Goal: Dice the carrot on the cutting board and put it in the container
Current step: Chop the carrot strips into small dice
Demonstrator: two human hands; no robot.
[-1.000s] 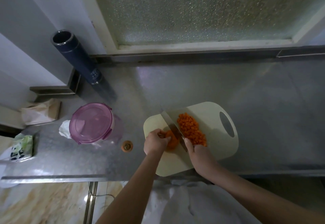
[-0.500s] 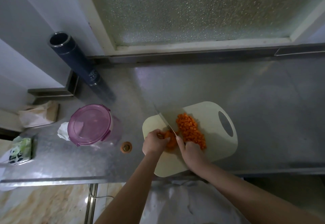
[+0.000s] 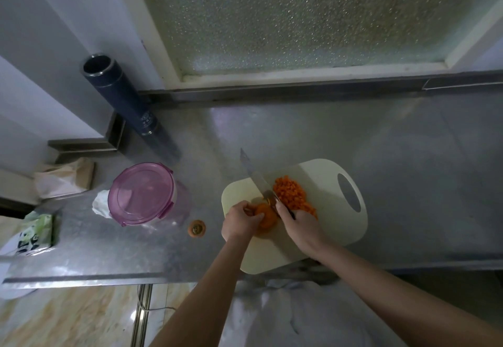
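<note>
Orange against a cream cutting board [image 3: 340, 224]: the left hand [image 3: 241, 220] curled its fingers over the uncut carrot chunk [image 3: 265, 214], pinning it steady, while the right hand [image 3: 298, 224] closed round the kitchen knife [image 3: 256, 176], blade angled down beside those knuckles. Diced carrot [image 3: 292, 197] lay heaped just beyond; the purple-lidded container [image 3: 141, 192] waited, lid on, well to the left on the steel counter [image 3: 408, 183].
</note>
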